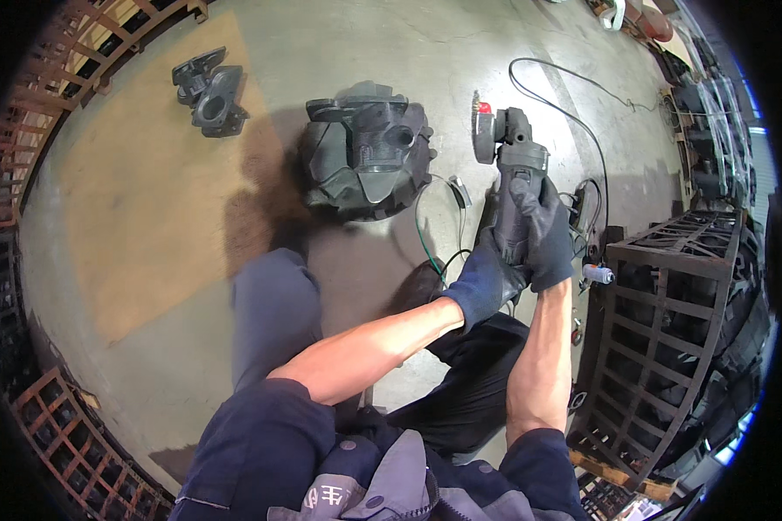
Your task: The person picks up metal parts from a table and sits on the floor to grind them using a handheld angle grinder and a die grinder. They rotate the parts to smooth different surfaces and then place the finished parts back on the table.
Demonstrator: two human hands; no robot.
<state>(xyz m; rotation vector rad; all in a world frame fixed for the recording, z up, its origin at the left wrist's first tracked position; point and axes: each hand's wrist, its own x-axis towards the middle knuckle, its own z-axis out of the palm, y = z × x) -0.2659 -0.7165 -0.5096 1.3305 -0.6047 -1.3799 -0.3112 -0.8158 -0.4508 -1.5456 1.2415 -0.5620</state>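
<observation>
Both of my gloved hands are closed round a black angle grinder (520,161), held above the floor to the right. My left hand (487,282), in a dark blue glove, wraps the rear of its body. Farther up, my right hand (545,230) in a dark glove grips the body, its thumb lying along the top. The grinder's head, with a guard, a red part and a brass-coloured brush-like edge, points away from me. To its left a large dark metal casting (369,156) rests on the floor, touched by neither hand.
A smaller dark casting (213,94) lies at the far left on a tan floor patch (148,208). A black cable (582,122) loops across the floor at right. Metal crates (660,334) line the right side, and rusty crates (69,417) the left.
</observation>
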